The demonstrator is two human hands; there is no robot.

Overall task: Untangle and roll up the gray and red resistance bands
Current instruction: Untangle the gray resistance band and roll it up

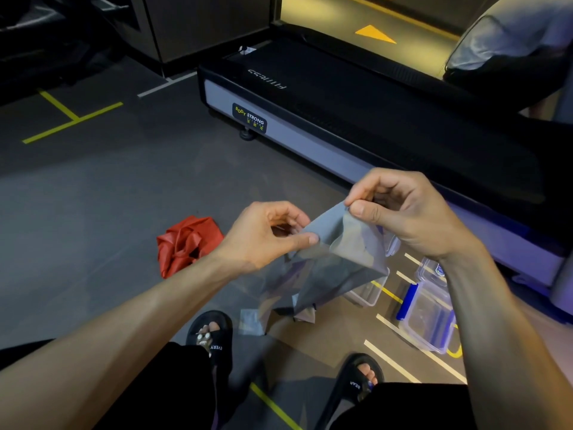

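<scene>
Currently both hands are pinching the top edge of the thin, translucent gray rubber resistance band (338,259). Left hand (266,234): thumb and curled fingers are gripping the band's left corner. Right hand (403,209): thumb and forefinger are clamping the right corner, slightly higher. Below the fingers the band is hanging in loose folds. Left of the left fingers, the crumpled red rubber resistance band (186,243) is lying on the dark floor (108,197), untouched.
</scene>
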